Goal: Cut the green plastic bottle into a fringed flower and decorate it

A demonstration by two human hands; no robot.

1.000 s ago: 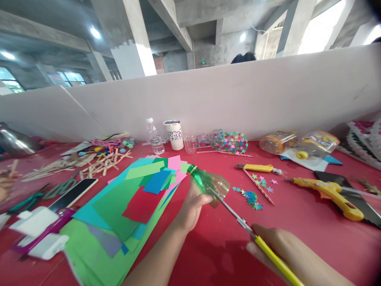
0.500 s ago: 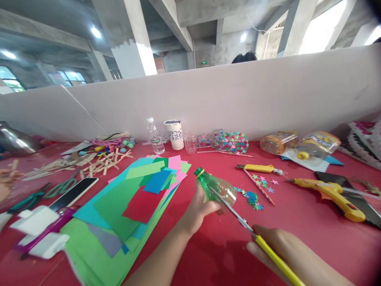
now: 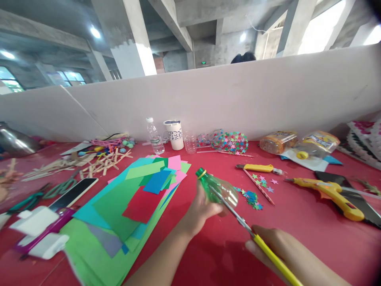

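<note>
My left hand point(image 3: 198, 214) is closed round the side of a green plastic bottle top point(image 3: 218, 187), a cut-off piece with a yellow ring at its neck. The neck points up and to the left; the wide end faces right. In my right hand point(image 3: 278, 244) is a pair of scissors point(image 3: 241, 221) with yellow handles. Their blades reach up to the bottle top and overlap its near side; whether they are inside the plastic I cannot tell. Just right of the bottle top lie small star sequins point(image 3: 252, 198).
Coloured paper sheets point(image 3: 113, 202) lie to the left, near a phone point(image 3: 74, 193). On the right are a yellow utility knife point(image 3: 258, 168) and a yellow glue gun point(image 3: 333, 190). A water bottle point(image 3: 155, 139) and a white cup point(image 3: 175, 135) stand by the partition. At far left is another person's hand point(image 3: 7, 182).
The bottle top and my left hand have shifted very slightly to the right. My right hand and the scissors have moved a touch left.
</note>
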